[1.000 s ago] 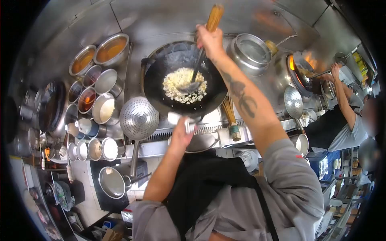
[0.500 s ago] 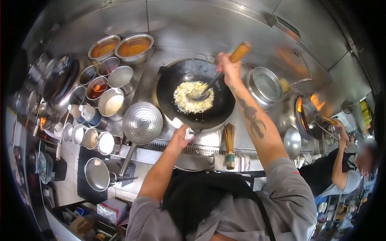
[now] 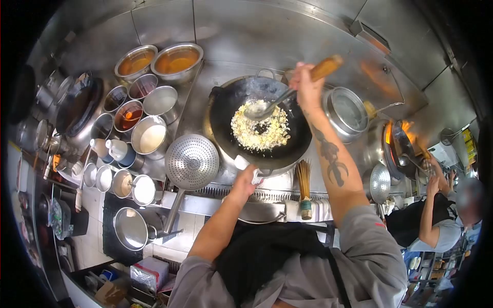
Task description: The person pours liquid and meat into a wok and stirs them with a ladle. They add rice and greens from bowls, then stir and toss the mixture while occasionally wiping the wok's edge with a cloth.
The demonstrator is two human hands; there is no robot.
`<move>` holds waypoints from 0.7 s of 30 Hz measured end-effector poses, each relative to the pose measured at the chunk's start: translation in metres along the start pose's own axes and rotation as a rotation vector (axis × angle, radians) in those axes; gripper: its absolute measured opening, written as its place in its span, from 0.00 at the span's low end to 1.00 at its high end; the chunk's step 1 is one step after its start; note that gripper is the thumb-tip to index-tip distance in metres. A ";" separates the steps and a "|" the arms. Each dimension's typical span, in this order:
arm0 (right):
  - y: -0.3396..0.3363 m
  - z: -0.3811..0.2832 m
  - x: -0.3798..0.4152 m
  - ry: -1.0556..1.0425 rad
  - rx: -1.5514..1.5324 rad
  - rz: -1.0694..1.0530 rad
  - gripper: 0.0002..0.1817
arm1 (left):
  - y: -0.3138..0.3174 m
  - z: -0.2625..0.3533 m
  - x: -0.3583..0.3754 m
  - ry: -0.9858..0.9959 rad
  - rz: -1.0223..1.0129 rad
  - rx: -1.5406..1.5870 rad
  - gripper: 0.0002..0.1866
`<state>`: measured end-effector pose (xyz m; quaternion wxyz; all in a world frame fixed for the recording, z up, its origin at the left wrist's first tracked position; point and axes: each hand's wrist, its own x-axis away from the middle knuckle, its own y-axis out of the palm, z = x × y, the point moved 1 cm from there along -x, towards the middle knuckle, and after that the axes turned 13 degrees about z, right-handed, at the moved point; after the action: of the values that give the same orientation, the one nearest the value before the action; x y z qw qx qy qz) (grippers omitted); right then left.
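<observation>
A dark wok (image 3: 287,146) sits on the stove with chopped, pale yellow and white food (image 3: 262,136) spread in a ring over its bottom. My right hand (image 3: 307,88) is closed around a ladle (image 3: 281,98) with a wooden handle, whose bowl lies at the far left part of the food. At the wok's near rim, my left hand (image 3: 243,183) is closed on a folded white cloth (image 3: 241,162). Whether a wok handle lies inside that grip is hidden.
A perforated strainer (image 3: 192,160) rests left of the wok, near several sauce containers (image 3: 149,134). A bamboo brush (image 3: 304,187) lies at the front edge, and a metal pot (image 3: 346,114) stands right. Beyond it, another person (image 3: 429,215) works by flames (image 3: 405,127).
The ladle's bowl has swung from the right of the food to its far left side. The food has spread into a wider ring. My view has shifted slightly.
</observation>
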<state>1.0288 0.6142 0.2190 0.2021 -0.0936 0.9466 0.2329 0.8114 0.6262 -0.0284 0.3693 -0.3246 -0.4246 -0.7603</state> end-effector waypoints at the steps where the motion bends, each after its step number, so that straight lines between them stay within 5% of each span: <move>1: 0.007 0.010 0.008 0.102 0.034 -0.030 0.12 | -0.002 -0.002 0.000 0.015 -0.034 0.009 0.12; 4: 0.015 0.002 -0.004 0.150 0.242 0.027 0.11 | -0.002 -0.003 -0.004 -0.008 0.018 0.006 0.12; 8: 0.007 0.008 0.037 0.087 0.005 -0.013 0.13 | -0.002 -0.001 -0.002 -0.023 -0.057 0.030 0.09; 9: 0.004 0.030 0.040 0.206 -0.011 -0.077 0.12 | -0.007 -0.007 -0.007 -0.049 -0.046 0.015 0.09; 13: 0.022 -0.046 0.039 0.168 0.098 -0.056 0.11 | -0.007 -0.003 -0.019 -0.100 -0.002 -0.042 0.08; 21: -0.030 -0.068 0.040 0.138 0.061 0.107 0.11 | -0.001 0.007 -0.011 -0.125 -0.066 -0.034 0.06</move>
<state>0.9776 0.5525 0.2450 0.1266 -0.0525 0.9686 0.2076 0.8173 0.6356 -0.0349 0.3112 -0.3632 -0.4445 -0.7574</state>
